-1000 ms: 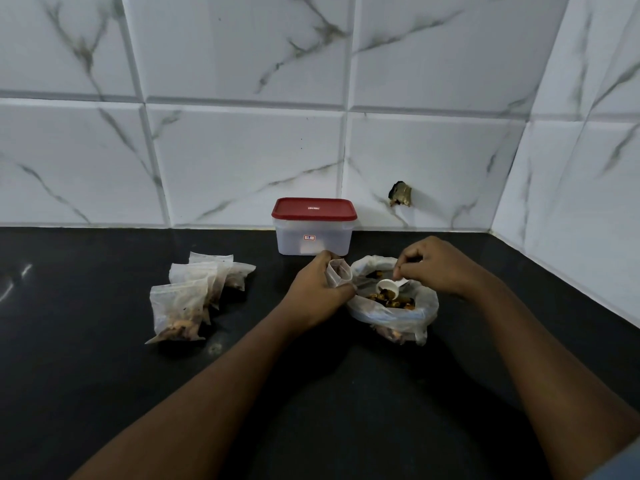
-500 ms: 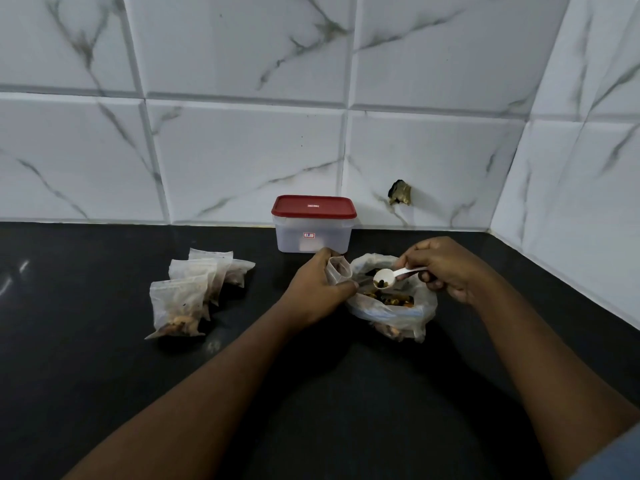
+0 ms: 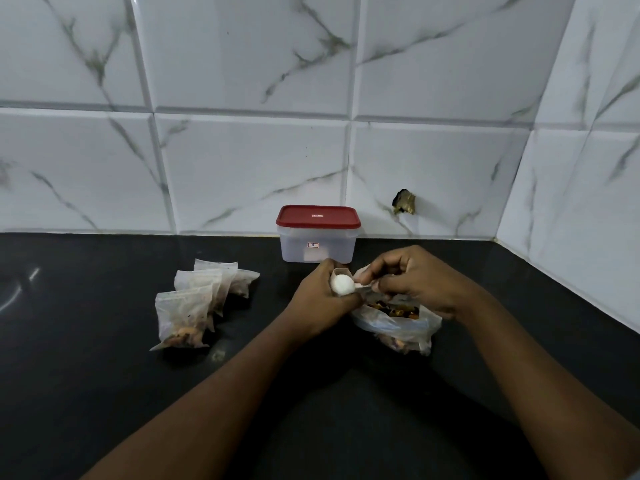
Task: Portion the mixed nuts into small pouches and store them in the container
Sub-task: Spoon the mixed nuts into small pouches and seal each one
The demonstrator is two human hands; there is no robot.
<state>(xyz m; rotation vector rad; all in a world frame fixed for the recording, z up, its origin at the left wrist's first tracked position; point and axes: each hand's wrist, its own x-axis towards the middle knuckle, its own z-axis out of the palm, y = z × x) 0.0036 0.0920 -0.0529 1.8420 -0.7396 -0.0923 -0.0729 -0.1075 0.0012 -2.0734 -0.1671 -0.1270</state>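
So left hand (image 3: 318,299) grips a crinkly pouch (image 3: 338,271) with curled fingers, right hand (image 3: 415,282) pinches a round white spoon (image 3: 342,284).

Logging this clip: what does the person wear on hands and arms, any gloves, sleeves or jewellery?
The left hand and right hand are bare: no gloves, no ring showing. Both forearms are uncovered, with no watch or bracelet at the wrists. The only clothing is a sliver of pale grey-blue fabric at the bottom right corner, probably a sleeve edge.
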